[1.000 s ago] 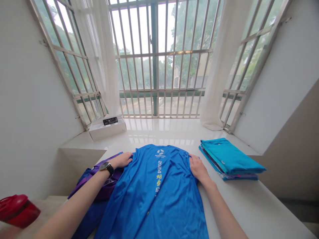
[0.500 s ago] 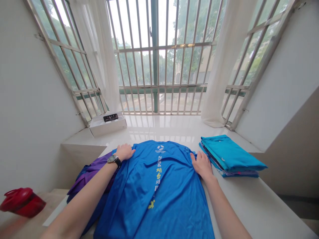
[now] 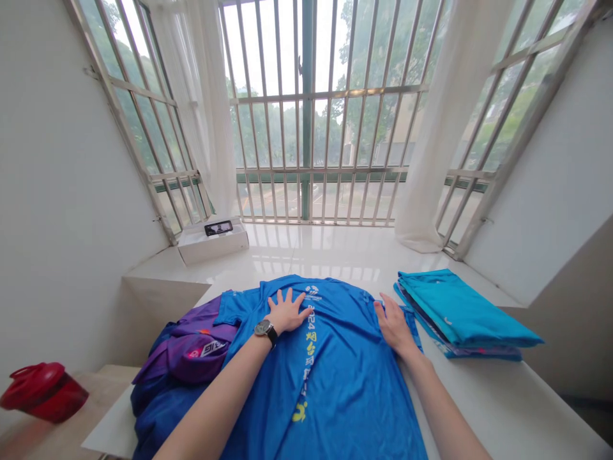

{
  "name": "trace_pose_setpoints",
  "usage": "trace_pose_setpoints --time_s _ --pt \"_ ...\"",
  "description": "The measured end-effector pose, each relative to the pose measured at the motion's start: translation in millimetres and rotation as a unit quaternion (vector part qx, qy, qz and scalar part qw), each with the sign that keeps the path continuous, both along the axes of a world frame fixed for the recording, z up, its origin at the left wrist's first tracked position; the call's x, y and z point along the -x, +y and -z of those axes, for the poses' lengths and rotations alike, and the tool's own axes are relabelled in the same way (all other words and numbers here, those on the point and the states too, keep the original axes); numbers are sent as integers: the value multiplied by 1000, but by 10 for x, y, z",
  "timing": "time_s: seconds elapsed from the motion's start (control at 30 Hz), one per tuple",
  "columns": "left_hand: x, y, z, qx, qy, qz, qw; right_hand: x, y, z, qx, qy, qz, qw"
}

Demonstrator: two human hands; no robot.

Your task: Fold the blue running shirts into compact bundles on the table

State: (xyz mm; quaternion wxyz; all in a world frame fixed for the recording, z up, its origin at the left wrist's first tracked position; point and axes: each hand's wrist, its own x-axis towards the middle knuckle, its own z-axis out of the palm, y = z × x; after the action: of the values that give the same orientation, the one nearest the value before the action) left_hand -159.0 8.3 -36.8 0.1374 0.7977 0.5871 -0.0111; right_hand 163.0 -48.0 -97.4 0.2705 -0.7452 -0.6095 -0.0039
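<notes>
A blue T-shirt (image 3: 349, 370) with white and yellow lettering down its middle lies spread on the white table (image 3: 483, 409), slightly wrinkled. My left hand (image 3: 287, 312), with a watch on its wrist, rests on the shirt's upper left chest beside the white logo, fingers spread. Over by the right shoulder, my right hand (image 3: 395, 322) lies on the fabric near the sleeve, its fingers stretched out. Left of the shirt is a crumpled purple garment (image 3: 191, 345) on top of dark blue cloth (image 3: 163, 409). To the right sits a stack of folded clothes (image 3: 464, 310), turquoise on top.
A white box (image 3: 215, 248) with a phone (image 3: 218, 228) on it stands on the white windowsill (image 3: 325, 246) at the back left. Barred windows and pale curtains (image 3: 421, 160) close off the far side. A red lidded container (image 3: 43, 391) is at the lower left.
My left hand has let go of the left shoulder and moved right onto the chest, exposing the left sleeve and more purple cloth. My right hand's fingers have straightened.
</notes>
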Motion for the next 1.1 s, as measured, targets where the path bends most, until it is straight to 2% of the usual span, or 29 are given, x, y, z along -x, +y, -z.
trace_pose_setpoints --time_s 0.1,0.2,0.3,0.4,0.5,0.6,0.7,0.77,0.83,0.9,1.03,1.1 --pt "52 26 29 -16 13 -45 999 -41 29 55 27 -1 17 999" --pt "46 51 -46 -2 19 -65 998 -16 61 93 55 -7 32 998" --pt "-87 65 -162 -16 55 -72 996 48 79 104 86 -42 70 993" --pt "-340 58 -207 -87 50 -28 995 107 72 93 110 -90 95 985" --pt "-624 34 -112 -129 -20 57 990 120 52 65 94 -94 108 985" --pt "-822 12 77 -136 -69 92 984 82 35 9 20 -80 94 992" --pt "-887 8 239 -146 -85 91 981 36 25 -48 -35 -36 -11 999" --pt "-881 12 293 -152 -90 94 980 22 23 -60 -16 -9 -94 995" --pt "-865 14 309 -153 -93 94 979 21 27 -42 20 -10 -130 991" --pt "-857 11 302 -152 -91 90 980 28 35 -9 56 -32 -107 992" --pt "-871 -5 263 -147 -86 95 981 43 66 24 133 -86 -17 987" --pt "-871 -14 214 -142 -79 97 982 39 85 8 158 -100 -5 982"
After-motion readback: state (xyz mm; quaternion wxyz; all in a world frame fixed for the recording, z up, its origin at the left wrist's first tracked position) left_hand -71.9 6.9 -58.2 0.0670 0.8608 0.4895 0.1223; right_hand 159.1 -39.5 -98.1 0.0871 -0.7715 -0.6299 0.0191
